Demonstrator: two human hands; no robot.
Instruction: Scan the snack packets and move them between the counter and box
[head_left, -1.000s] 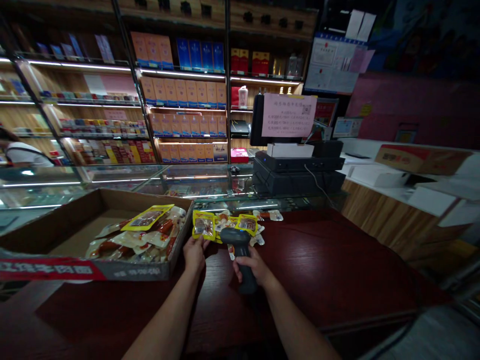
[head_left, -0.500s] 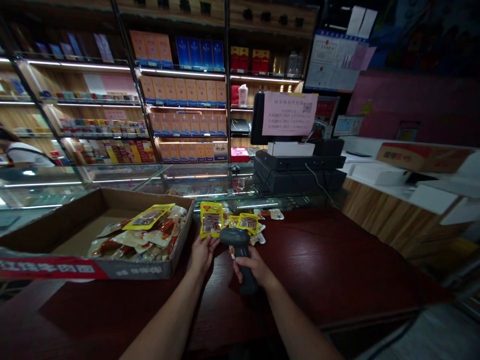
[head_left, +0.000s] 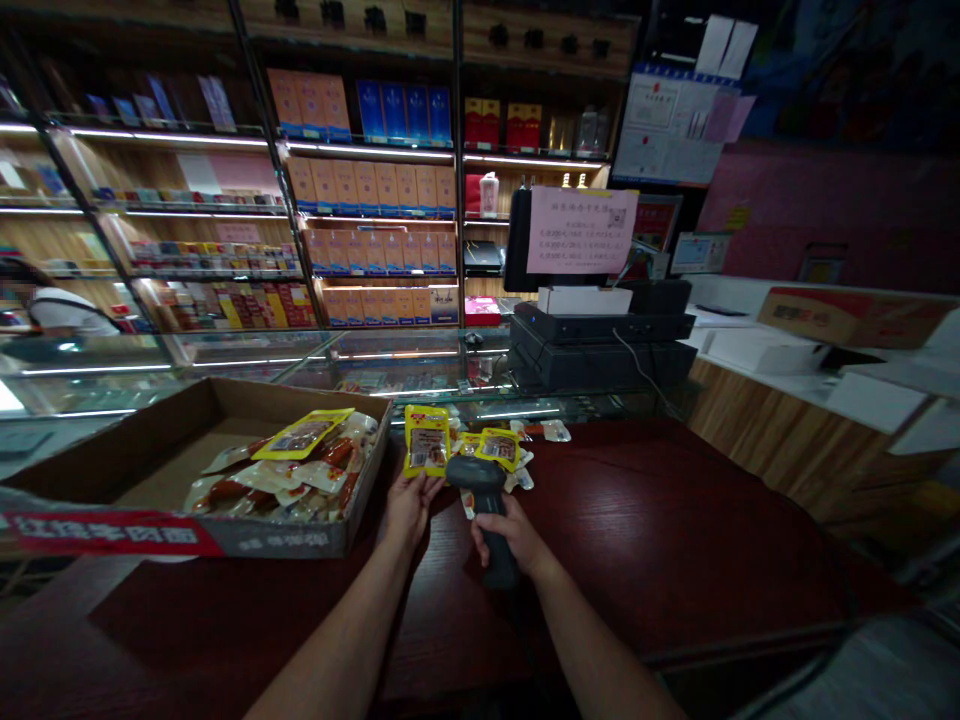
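My left hand [head_left: 409, 507] pinches the lower edge of a yellow snack packet [head_left: 427, 441], which is held up with a clear window facing me. In my right hand [head_left: 511, 535] is a dark grey barcode scanner [head_left: 480, 478], gripped round its handle. The scanner's head is close to the packet's lower right side. Behind the scanner, another yellow packet [head_left: 500, 447] lies on a small pile of clear and white packets. To the left stands an open cardboard box [head_left: 277, 542] holding several sausage packets [head_left: 300, 482] and one yellow packet [head_left: 304, 434] on top.
The dark red tabletop [head_left: 637, 540] spreads under my arms. A glass counter [head_left: 397, 345] runs behind it, with a monitor bearing a pink notice [head_left: 577, 230] on a black cash drawer [head_left: 600, 355]. A person [head_left: 67, 305] is at far left, before stocked shelves [head_left: 375, 190].
Almost everything keeps its place; the whole view has shifted slightly. My hands still hold the packet and the scanner. The blue light on the scanner's head no longer shows.
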